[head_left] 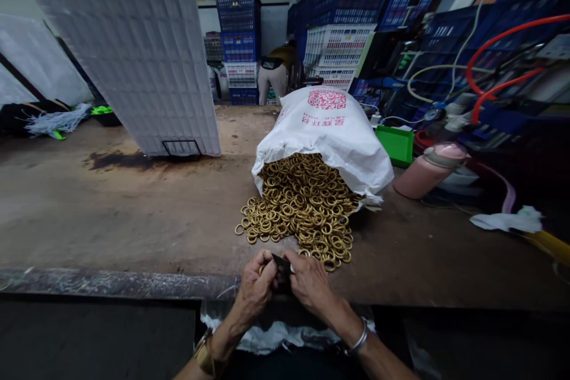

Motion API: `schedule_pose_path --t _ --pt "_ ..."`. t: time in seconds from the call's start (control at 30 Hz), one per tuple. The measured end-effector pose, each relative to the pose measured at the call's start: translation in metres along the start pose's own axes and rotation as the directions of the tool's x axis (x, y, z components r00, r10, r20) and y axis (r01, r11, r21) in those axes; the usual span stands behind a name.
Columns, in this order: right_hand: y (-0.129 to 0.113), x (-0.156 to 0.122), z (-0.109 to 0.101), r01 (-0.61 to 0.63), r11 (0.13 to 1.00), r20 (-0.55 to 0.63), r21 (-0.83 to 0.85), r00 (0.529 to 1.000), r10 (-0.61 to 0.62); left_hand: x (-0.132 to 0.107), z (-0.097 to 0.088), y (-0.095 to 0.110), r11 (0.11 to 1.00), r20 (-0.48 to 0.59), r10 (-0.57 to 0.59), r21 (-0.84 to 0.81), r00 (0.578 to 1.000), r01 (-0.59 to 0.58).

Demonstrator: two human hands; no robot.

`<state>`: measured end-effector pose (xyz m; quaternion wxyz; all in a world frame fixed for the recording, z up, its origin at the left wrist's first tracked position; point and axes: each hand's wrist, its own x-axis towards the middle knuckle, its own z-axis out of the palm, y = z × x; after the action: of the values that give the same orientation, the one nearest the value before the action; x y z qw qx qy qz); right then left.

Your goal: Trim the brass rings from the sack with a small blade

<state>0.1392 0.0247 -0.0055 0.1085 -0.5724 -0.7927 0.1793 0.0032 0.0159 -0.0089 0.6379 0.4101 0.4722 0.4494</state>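
My left hand (256,285) is closed at the table's front edge, with a gold-coloured ring (260,270) showing among its fingers. Close beside it, my right hand (309,282) pinches a small dark flat piece (281,262) that spans the gap between both hands. What kind of piece it is, I cannot make out. A little beyond my fingertips lies a heap of gold-coloured rings (294,208), spilling from the open mouth of a white woven sack (320,130) with red print. The sack lies on its side, its mouth facing me.
The brown tabletop (133,219) has a worn front edge. A tall white ribbed panel (146,59) stands at the back left. On the right are a pink bottle (430,172), a green tray (395,143) and orange hoses (503,80). Stacked crates (342,44) and a bending person (272,78) are behind.
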Motion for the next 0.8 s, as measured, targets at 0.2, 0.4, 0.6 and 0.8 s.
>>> schedule_pose_path --t 0.2,0.4,0.6,0.8 --pt "0.008 0.002 0.006 0.000 0.997 0.021 -0.074 1.000 0.002 -0.008 0.000 0.004 0.997 0.002 0.041 0.059 0.999 -0.041" --pt "0.007 0.010 0.002 -0.035 0.994 -0.065 0.102 0.997 0.042 -0.024 -0.001 0.016 0.997 0.082 -0.049 -0.052 0.995 0.054" --pt "-0.012 0.019 -0.003 -0.168 0.740 0.070 0.651 0.984 0.161 -0.015 -0.004 0.016 0.914 0.045 -0.164 -0.369 0.985 0.169" --pt "-0.018 0.016 0.005 -0.313 0.381 0.314 0.870 0.948 0.061 -0.012 -0.005 0.013 0.914 0.057 -0.131 -0.380 0.990 0.143"
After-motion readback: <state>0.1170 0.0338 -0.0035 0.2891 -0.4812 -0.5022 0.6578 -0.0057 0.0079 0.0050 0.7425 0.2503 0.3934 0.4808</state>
